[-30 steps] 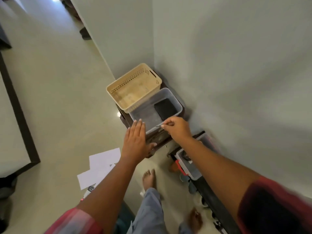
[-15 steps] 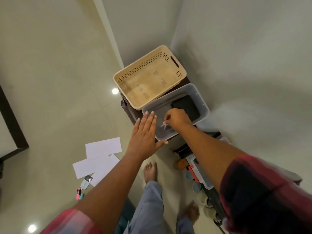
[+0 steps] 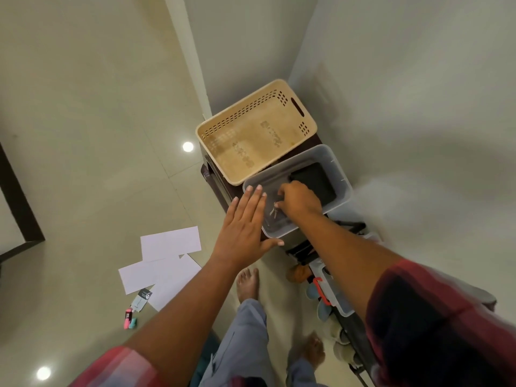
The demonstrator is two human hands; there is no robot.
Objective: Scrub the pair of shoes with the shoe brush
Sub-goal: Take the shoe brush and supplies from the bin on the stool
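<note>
Shoes [image 3: 324, 311] down on the rack [image 3: 354, 350] by the wall [image 3: 418, 107], right hand [image 3: 300, 198] fingers pinching keys [image 3: 273, 211] inside the grey bin [image 3: 339, 174], left hand [image 3: 245, 227] fingers straight at the bin's edge, holding nothing

Soft indoor light, ceiling lamp glare spots on floor [image 3: 83, 135], wide-angle edge warp, sleeves [image 3: 446, 331] blurred

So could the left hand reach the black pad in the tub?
Probably, though awkwardly: the tub is open and the left hand is at its rim, but the right hand, holding keys, lies between it and the pad.
</note>
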